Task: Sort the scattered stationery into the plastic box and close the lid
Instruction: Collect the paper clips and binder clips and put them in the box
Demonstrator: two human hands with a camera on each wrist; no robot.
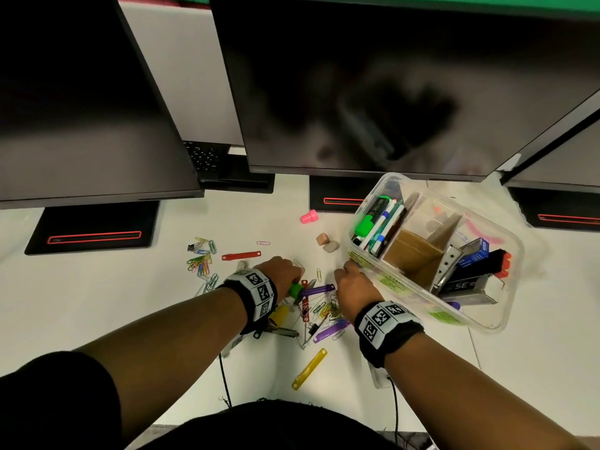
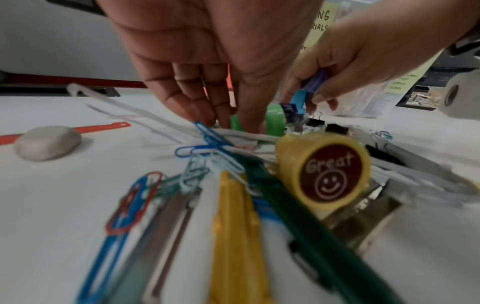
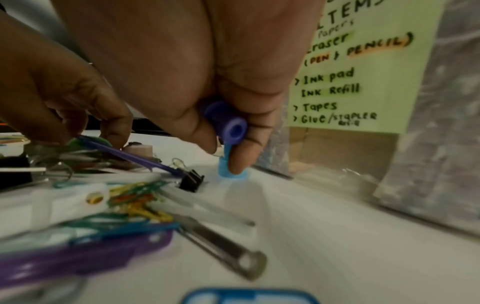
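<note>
Scattered stationery lies on the white desk between my hands. My left hand [image 1: 293,280] reaches down into the pile and pinches a green stamp [image 1: 295,290], also visible in the left wrist view as the green stamp [image 2: 275,120] beside my thumb. My right hand [image 3: 226,152] grips a purple stamp [image 3: 226,121] and a light blue stamp [image 3: 231,168] whose base touches the desk. It sits right beside the clear plastic box [image 1: 487,326], which stands open at the right with pens, cardboard dividers and staple boxes inside. No lid is in view.
A yellow "Great" stamp [image 2: 324,170], paper clips [image 1: 201,258], binder clips, and red [image 1: 242,255], purple [image 1: 331,331] and yellow [image 1: 310,368] fastener strips lie around. A pink stamp [image 1: 309,217] and erasers [image 1: 327,242] sit farther back. Monitor stands line the rear.
</note>
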